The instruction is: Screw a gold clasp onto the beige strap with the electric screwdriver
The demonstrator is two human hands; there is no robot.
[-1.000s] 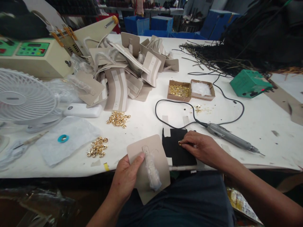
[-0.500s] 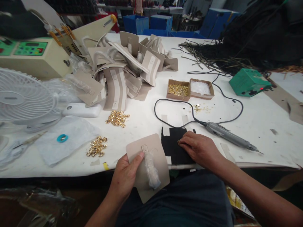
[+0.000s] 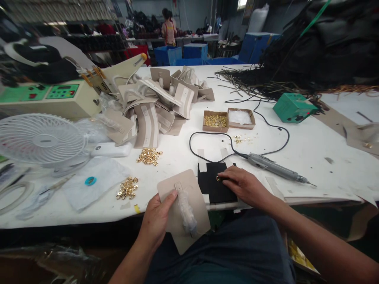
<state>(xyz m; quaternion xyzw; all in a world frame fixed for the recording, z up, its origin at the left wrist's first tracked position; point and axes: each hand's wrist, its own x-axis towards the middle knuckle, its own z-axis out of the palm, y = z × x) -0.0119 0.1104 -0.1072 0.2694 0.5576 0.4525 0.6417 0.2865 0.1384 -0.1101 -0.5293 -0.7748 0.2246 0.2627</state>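
Note:
My left hand (image 3: 160, 215) grips a beige leather panel (image 3: 174, 221) by its left edge, thumb on top. A strap wrapped in clear plastic (image 3: 187, 211) lies along the panel, its upper end under a small stitched tab. The panel is tilted in front of the table edge. My right hand (image 3: 241, 183) is over a black pad (image 3: 209, 181), fingers pinched together. At its fingertips a small gold metal fitting (image 3: 218, 178) shows against the pad. Two piles of similar gold fittings, a farther one (image 3: 149, 156) and a nearer one (image 3: 127, 188), lie to the left.
A grey electric screwdriver (image 3: 276, 169) lies right of the pad, its cord looping toward a green power box (image 3: 293, 108). Behind are cardboard boxes of gold pieces (image 3: 215, 128) and white material (image 3: 241, 125). Beige panels (image 3: 145, 122) are heaped beyond; a white fan (image 3: 44, 138) stands left.
My view has tipped upward, showing more of the room. The gold fitting at my right fingertips shows more fully. My left hand keeps its hold on the panel.

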